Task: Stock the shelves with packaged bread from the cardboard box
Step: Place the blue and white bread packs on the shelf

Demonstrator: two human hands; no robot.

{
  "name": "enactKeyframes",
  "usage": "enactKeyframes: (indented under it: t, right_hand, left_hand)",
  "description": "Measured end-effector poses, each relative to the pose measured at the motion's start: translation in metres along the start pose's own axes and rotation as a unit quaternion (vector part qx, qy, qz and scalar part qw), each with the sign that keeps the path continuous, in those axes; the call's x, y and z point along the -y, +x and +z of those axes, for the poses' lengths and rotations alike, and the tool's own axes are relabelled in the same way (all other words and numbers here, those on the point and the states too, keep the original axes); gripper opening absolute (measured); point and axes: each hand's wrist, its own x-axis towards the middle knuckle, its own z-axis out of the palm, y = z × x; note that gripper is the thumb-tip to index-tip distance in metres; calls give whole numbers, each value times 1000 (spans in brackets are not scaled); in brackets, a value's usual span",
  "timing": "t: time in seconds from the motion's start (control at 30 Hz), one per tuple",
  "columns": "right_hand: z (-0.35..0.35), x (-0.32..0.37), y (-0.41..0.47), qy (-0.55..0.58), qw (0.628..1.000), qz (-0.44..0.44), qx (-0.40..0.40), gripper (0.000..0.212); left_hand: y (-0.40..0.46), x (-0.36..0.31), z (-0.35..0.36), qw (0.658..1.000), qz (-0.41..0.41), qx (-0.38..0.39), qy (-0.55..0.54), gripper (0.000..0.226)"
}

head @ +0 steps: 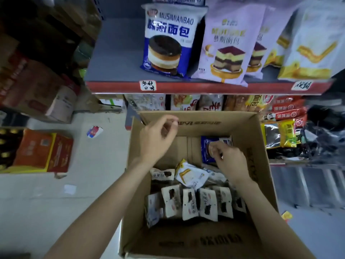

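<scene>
Both bare forearms reach forward over the open box (261, 146). The left hand (156, 139) hangs above the box's far left corner, wrist bent down, fingers loosely curled toward the thumb with nothing between them. The right hand (228, 158) is lower and inside the box, its thumb and fingertips closing on the edge of a blue packet (206, 146) that stands against the far wall; whether the pinch has truly caught the wrapper is hard to tell, since the hand covers much of the packet.

Just nearer than the right hand lies a yellow-and-white packet (190, 175), tilted. Nearer again, below both wrists, a row of white packets (188, 203) stands on edge across the box floor; their print is too blurred to read, and the right forearm hides the row's right end.

Beyond the left hand, up on the shelf (115, 45), a blue bag (168, 40) stands upright beside purple bags (229, 47). A yellow bag (309, 45) farther right is smeared and partly cut off by the edge.
</scene>
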Motion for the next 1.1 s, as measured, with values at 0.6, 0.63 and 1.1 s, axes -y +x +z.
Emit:
enactKeyframes:
  t: [0.6, 0.63, 1.1]
  right_hand:
    - [214, -159, 55, -92, 940, 251, 214, 58]
    - [218, -157, 52, -99, 951, 217, 199, 54]
    - [221, -142, 73, 77, 951, 263, 141, 98]
  left_hand:
    - [-99, 174, 194, 889, -277, 320, 174, 58]
    - [-91, 175, 201, 893, -277, 316, 162, 59]
    - [-52, 198, 266, 865, -435, 247, -50, 90]
